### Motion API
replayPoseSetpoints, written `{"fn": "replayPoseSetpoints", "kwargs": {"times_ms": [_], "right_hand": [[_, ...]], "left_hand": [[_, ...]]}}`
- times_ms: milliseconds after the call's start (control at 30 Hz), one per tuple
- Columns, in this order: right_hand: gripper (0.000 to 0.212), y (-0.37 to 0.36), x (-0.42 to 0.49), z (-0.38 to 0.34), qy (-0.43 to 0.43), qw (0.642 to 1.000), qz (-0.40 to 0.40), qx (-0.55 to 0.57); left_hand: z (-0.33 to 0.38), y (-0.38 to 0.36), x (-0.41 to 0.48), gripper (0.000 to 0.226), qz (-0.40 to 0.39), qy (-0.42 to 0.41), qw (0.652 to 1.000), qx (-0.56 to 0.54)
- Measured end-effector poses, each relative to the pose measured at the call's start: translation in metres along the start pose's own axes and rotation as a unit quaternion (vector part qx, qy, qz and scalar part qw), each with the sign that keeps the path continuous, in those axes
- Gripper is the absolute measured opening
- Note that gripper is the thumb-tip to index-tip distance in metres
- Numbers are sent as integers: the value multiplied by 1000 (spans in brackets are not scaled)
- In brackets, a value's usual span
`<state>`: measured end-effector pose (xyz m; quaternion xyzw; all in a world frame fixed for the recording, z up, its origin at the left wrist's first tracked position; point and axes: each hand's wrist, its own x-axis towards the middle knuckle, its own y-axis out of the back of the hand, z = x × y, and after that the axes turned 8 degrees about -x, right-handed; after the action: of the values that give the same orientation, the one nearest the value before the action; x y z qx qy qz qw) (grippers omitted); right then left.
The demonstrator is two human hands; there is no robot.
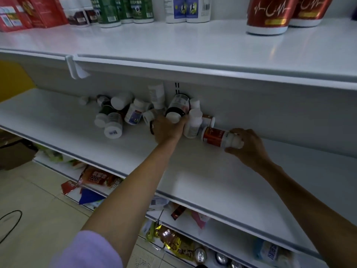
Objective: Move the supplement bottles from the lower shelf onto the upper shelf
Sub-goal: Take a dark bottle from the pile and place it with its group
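The fingers (184, 120) of the left hand (168, 130) are curled round the white cap end of a dark brown bottle (177, 105). This bottle leans cap-forward near the back wall of the lower shelf (202, 176).

The right hand (251, 146) pinches the white cap end of a red-labelled bottle (215, 136), with its thumb below and its fingers (241, 133) above. That bottle lies on its side on the lower shelf, base pointing left.

Between the 2 hands a white bottle (193, 124) stands tilted, just beside the left hand. Left of the left hand is a jumbled heap of bottles (116, 117), most of them on their sides with white caps. 1 tall white bottle (157, 95) stands against the back wall behind the heap.

The upper shelf (173, 43) juts out above the lower one. At its back stand:
- red boxes (19, 14) at the left
- green-labelled bottles (116, 10)
- blue-labelled white bottles (185, 8)
- 2 big red tubs (270, 14) at the right

A lilac sleeve (87, 250) covers the upper part of the left arm; the right forearm is bare. Under the lower shelf, loose packets (100, 178) lie on a still lower shelf. A black cable (11, 219) loops over the tiled floor at the left.
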<state>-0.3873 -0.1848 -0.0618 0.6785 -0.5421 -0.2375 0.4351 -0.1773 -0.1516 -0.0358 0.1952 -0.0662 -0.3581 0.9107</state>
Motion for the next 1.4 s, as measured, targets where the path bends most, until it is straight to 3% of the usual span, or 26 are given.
{"fn": "replayPoseSetpoints", "kwargs": {"times_ms": [100,300,400,600,700,867,1067,1167,1300,1400], "right_hand": [[57,3,-6,-5,6,999,2,34],[58,23,-20,-51,5,993,39,115],[62,32,-34,-84,18,980,11,200],[43,45,-81,-144,18,956,-66,285],[32,56,-108,-174,40,937,-97,332],[28,73,-147,-213,47,887,-139,439],[31,109,-171,-248,38,841,-173,512],[8,129,-177,-257,52,803,-201,558],[36,147,-180,-269,105,856,-179,473],[39,162,-182,-273,102,862,-161,469]], "left_hand": [[2,6,-5,74,8,12,1000,-26],[6,62,-27,46,38,-59,993,-93],[15,100,-51,29,45,-88,983,-155],[9,175,-91,38,2,51,964,-261],[10,210,-122,40,-15,65,959,-276],[21,259,-170,8,-31,42,956,-290],[35,290,-208,28,-60,13,965,-253],[51,298,-218,45,-90,8,962,-258],[68,302,-228,64,-111,-38,976,-182],[81,303,-226,58,-95,-55,973,-203]]}}
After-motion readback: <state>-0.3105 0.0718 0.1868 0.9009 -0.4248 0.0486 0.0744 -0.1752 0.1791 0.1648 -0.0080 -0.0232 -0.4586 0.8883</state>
